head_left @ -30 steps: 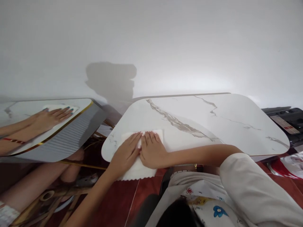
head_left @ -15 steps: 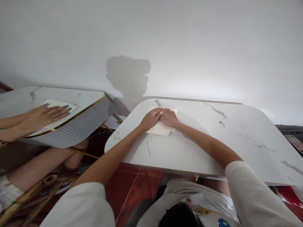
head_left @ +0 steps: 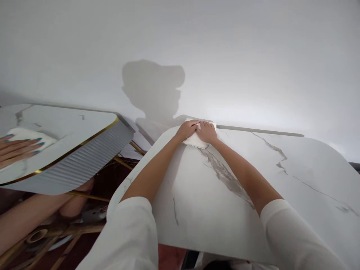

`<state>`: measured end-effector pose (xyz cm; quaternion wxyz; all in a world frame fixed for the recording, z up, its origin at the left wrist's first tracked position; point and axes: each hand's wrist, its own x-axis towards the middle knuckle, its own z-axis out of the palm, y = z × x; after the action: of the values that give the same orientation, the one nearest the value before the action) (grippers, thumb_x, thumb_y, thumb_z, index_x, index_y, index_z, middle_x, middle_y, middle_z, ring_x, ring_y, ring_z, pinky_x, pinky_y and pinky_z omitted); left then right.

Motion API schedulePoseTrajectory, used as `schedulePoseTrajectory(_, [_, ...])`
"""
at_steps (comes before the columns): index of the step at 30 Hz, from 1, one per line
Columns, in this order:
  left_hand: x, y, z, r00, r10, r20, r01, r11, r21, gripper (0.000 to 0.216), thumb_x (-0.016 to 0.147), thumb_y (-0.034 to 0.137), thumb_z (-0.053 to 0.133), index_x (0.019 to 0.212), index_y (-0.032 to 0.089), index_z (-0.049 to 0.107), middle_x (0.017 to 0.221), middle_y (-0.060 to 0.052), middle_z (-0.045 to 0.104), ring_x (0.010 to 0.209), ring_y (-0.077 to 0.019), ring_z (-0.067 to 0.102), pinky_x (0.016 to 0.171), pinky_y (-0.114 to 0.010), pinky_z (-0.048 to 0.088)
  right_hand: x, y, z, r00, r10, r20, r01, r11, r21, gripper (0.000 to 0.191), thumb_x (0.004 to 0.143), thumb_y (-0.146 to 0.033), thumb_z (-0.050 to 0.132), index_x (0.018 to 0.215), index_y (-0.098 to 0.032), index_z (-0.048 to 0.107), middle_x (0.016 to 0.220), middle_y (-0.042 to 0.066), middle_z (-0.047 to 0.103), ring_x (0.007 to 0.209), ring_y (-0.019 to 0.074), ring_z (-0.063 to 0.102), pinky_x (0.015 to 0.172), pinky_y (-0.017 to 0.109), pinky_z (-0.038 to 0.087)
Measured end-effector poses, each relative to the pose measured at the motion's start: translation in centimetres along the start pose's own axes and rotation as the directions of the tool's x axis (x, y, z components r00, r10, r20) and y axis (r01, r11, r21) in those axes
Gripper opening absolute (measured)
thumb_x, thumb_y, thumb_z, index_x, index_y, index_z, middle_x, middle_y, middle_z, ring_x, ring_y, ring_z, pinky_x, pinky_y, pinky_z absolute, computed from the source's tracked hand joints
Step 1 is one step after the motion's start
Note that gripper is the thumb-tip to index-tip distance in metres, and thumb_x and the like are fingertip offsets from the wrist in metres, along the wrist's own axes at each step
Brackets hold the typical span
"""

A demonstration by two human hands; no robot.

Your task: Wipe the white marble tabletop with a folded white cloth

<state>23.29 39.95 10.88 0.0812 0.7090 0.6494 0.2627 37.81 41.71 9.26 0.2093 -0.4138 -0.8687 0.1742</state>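
Observation:
A white cloth (head_left: 196,141) with a scalloped edge lies at the far edge of the marble-patterned table (head_left: 191,198). My left hand (head_left: 188,129) bears down on its left part, fingers closed and pointing right. On the cloth's right part presses my right hand (head_left: 206,132), its fingers close together and pointing away from me. Both hands touch or nearly touch at the cloth's middle. Their palms and the cloth beneath them are hidden.
A white wall (head_left: 253,75) rises behind the table and carries a head-shaped shadow. At left, another person's hand (head_left: 21,148) rests on a second white cloth (head_left: 36,135) on a gold-edged table (head_left: 81,127). Bamboo furniture (head_left: 53,234) stands below it.
Both my hands have pushed the white cloth away from me to the table's far edge. The view has shifted forward, and the other person's hand has moved left with its cloth.

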Motion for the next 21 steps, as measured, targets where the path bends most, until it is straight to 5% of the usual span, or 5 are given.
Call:
schedulePoseTrajectory(6, [1.6,-0.4,0.0,0.996,-0.018,0.085,0.01,0.995,0.095,0.044,0.086,0.035,0.034,0.092,0.018,0.074,0.099,-0.007,0.074,0.093,-0.0235,0.065,0.089,-0.033,0.047,1.2,0.3,-0.1,0.999,0.03,-0.024,-0.031,0.999,-0.044,0.045,0.098,-0.033,0.03,0.122,-0.007,0.059,0.121,0.017,0.065,0.115,0.0273,0.056,0.103,0.041,0.035])
schedulePoseTrajectory(11, [0.5,0.2,-0.2,0.995,0.032,0.09,-0.045,0.989,0.14,0.046,0.087,0.031,0.031,0.112,0.018,0.068,0.12,-0.007,0.068,0.11,-0.0233,0.059,0.1,-0.035,0.043,-0.2,-0.4,-0.4,0.999,-0.007,-0.052,0.003,0.997,-0.08,0.048,0.097,-0.03,0.03,0.131,-0.005,0.052,0.132,0.018,0.058,0.125,0.0268,0.048,0.108,0.041,0.03])
schedulePoseTrajectory(16, [-3.0,1.5,-1.1,0.99,0.096,0.108,-0.109,0.986,0.125,0.052,0.088,0.031,0.031,0.131,0.017,0.056,0.14,-0.007,0.053,0.129,-0.0205,0.048,0.112,-0.035,0.033,-4.2,-2.5,-0.3,0.998,0.015,-0.065,-0.021,0.994,-0.104,0.059,0.097,-0.031,0.028,0.145,0.003,0.032,0.153,0.02,0.034,0.141,0.0296,0.027,0.116,0.043,0.017])
schedulePoseTrajectory(21, [-9.5,3.6,-2.4,0.982,0.118,0.148,-0.141,0.977,0.16,0.054,0.09,0.033,0.028,0.136,0.016,0.051,0.143,-0.007,0.05,0.134,-0.0201,0.043,0.117,-0.037,0.028,-10.2,-5.7,-0.2,0.997,-0.01,-0.077,0.002,0.995,-0.099,0.061,0.096,-0.031,0.029,0.145,0.006,0.031,0.151,0.023,0.035,0.14,0.0325,0.028,0.116,0.046,0.018])
